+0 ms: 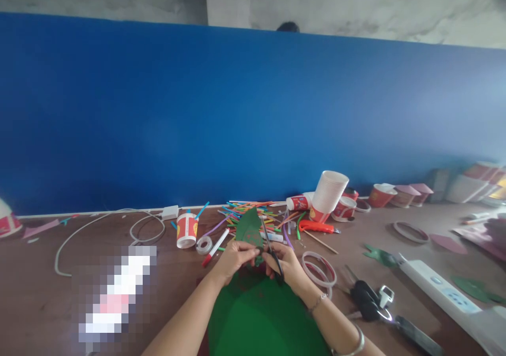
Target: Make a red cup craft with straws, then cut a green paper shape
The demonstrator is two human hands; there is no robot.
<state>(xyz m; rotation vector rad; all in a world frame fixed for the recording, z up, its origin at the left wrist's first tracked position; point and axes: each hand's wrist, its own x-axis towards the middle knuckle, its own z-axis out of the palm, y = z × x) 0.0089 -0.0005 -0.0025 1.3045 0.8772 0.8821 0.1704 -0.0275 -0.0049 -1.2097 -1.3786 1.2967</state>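
Observation:
My left hand [234,261] is closed with its fingers pinched on the lower part of a dark green leaf-shaped piece [249,227], which stands up with its tip upward. Close beside it, my right hand [288,265] holds black-handled scissors [279,266], their blades pointing up along the leaf's right edge. The fingertips of both hands nearly meet at the leaf's base. Below the hands lies a large green sheet [264,314]. Behind them is a heap of colourful straws [272,214].
A paper cup [187,230], tape roll [204,245] and red-capped marker [215,248] are at the left. Rightward are stacked white cups [329,195], an orange cutter [318,226], rings [319,269], keys [366,299] and a power strip [438,287]. A blue partition [237,114] stands behind.

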